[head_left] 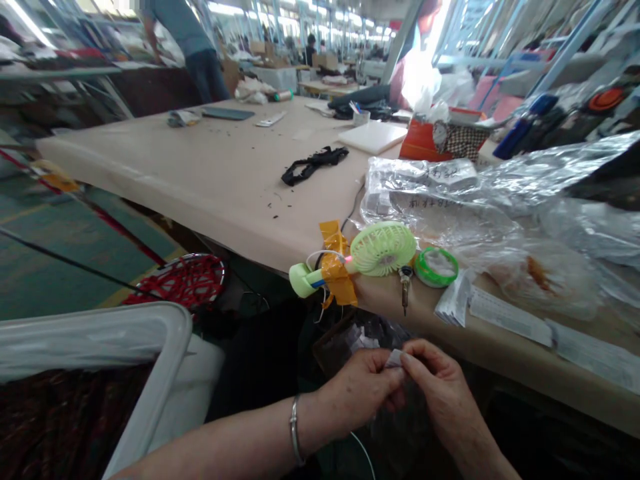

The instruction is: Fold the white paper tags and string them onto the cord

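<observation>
Both my hands meet in front of the table's edge around a small white label (395, 359). My left hand (363, 387), with a metal bangle at its wrist, pinches the label from the left. My right hand (440, 380) grips the label's other side between thumb and fingers. Below the table edge, partly behind my hands, is a box (330, 347) with white scraps in it. Just above on the table lie a stack of white labels (454, 300) and a long printed label strip (510, 317).
A green fan (383, 248) is fixed to the table edge with orange tape (339, 277), beside a screwdriver-like tool (405, 290) and a green tape roll (437, 267). Clear plastic bags (440, 193) cover the right side. A white bin (175, 333) with dark red contents stands at left.
</observation>
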The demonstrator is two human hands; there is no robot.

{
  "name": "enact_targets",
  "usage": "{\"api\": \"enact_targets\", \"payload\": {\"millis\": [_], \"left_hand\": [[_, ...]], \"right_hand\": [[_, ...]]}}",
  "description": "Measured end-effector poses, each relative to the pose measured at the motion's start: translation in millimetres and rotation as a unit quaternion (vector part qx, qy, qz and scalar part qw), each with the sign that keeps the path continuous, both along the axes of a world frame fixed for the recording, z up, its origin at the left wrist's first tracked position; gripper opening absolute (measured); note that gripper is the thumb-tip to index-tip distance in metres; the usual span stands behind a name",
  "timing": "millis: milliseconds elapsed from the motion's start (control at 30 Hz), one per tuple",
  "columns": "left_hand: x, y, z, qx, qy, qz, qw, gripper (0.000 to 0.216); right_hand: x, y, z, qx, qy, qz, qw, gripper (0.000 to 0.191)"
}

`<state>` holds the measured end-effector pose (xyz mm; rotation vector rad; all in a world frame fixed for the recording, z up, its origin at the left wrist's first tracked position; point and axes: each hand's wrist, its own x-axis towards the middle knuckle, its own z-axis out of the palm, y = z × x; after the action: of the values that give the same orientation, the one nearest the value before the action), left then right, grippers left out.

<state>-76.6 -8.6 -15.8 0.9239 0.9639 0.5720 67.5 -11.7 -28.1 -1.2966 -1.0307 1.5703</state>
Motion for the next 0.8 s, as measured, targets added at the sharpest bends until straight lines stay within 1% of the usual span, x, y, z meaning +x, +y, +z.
{"api": "enact_targets", "payload": {"millis": [67, 133, 233, 333, 533, 800], "left_hand": [[-5, 11, 3.7, 0.087, 0.062, 0.019, 0.994, 0.018], [-10, 21, 7.7, 0.158, 0.11, 0.036, 0.981, 0.016], [-14, 32, 11.7, 0.236, 0.146, 0.041, 0.96, 0.02], [-15, 39, 13.6, 0.297, 0.18, 0.038, 0.937, 0.025], [-16, 50, 18.2, 0.373, 0.237, 0.024, 0.897, 0.028], [-16, 57, 20.7, 0.407, 0.249, 0.015, 0.879, 0.028]], "right_hand": [[-2, 7, -0.5, 0.038, -0.034, -0.03, 0.998, 0.029], [-4, 13, -3.4, 0.066, -0.059, -0.054, 0.995, 0.029], [-7, 19, -9.3, 0.082, -0.06, -0.08, 0.992, 0.028], [-10, 22, -12.0, 0.084, -0.047, -0.103, 0.99, 0.027], [-16, 28, -8.3, 0.083, -0.012, -0.13, 0.988, 0.024], [-23, 35, -3.3, 0.101, 0.02, -0.162, 0.981, 0.023]]}}
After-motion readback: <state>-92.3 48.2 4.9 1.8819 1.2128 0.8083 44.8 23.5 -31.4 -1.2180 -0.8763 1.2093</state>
